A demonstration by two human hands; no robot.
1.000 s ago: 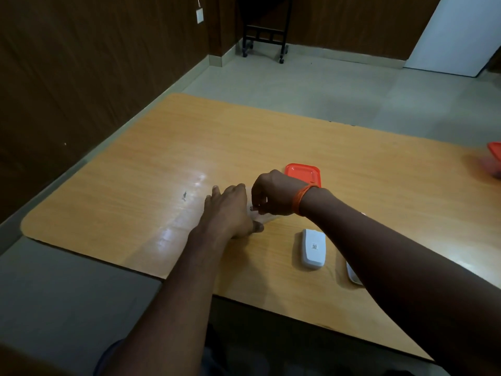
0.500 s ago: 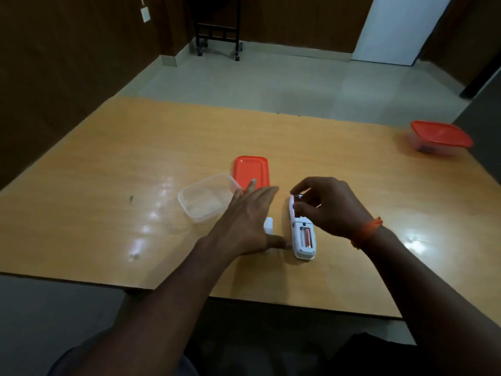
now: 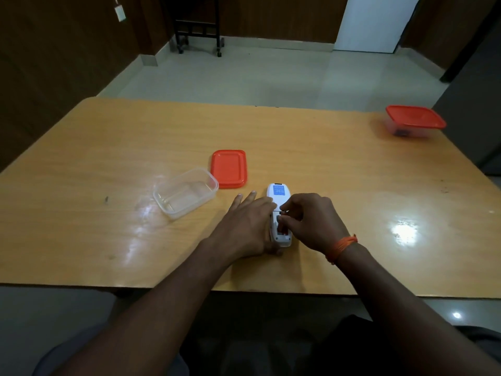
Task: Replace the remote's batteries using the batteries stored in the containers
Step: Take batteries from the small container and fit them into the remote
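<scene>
The white remote (image 3: pixel 279 192) lies face down on the table with its battery compartment open at the near end. My left hand (image 3: pixel 248 226) presses against the remote's left side, fingers spread flat and thumb at its near end. My right hand (image 3: pixel 311 221) is over the open compartment, thumb and fingers pinched on a battery that they mostly hide. An empty clear container (image 3: pixel 211 183) stands to the left, its orange lid (image 3: pixel 229 168) flat beside it. The remote's back cover is not visible.
A second clear container with an orange lid on it (image 3: pixel 414 120) stands at the far right of the wooden table (image 3: pixel 108 158). The table's front edge runs just below my forearms. A black wheeled frame (image 3: pixel 198 31) stands on the floor beyond.
The view swung right. My right hand came from the clear container to the remote's compartment with its fingers pinched. My left hand slid right, against the remote's side.
</scene>
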